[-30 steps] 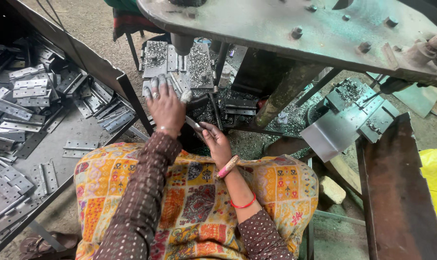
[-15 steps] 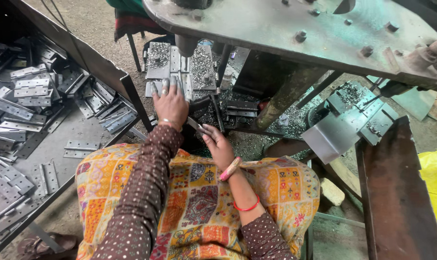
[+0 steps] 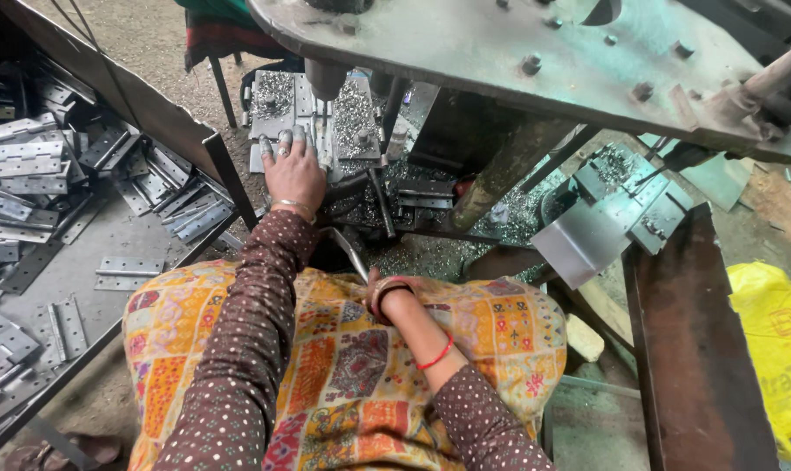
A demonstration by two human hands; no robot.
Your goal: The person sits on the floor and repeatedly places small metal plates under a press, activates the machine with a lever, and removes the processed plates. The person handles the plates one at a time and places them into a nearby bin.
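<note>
Fingers [image 3: 284, 141] of the left hand [image 3: 293, 174] are being spread flat on the metal plate [image 3: 273, 113] under the press, farther forward than before; the right hand [image 3: 385, 292], its fingers hidden, is being lowered at the lap beside a thin metal strip [image 3: 350, 253]

A flat grey metal plate [image 3: 278, 118] lies on the bed of the press, under the left hand [image 3: 293, 170]. It is covered with small shiny metal chips, and the fingertips rest on its near edge. Beside it, on the right, a second similar plate [image 3: 354, 118] also lies flat and carries chips. A thin metal strip [image 3: 350, 253] stands tilted at the lap, its lower end at the right hand [image 3: 387, 292], which is mostly hidden.
</note>
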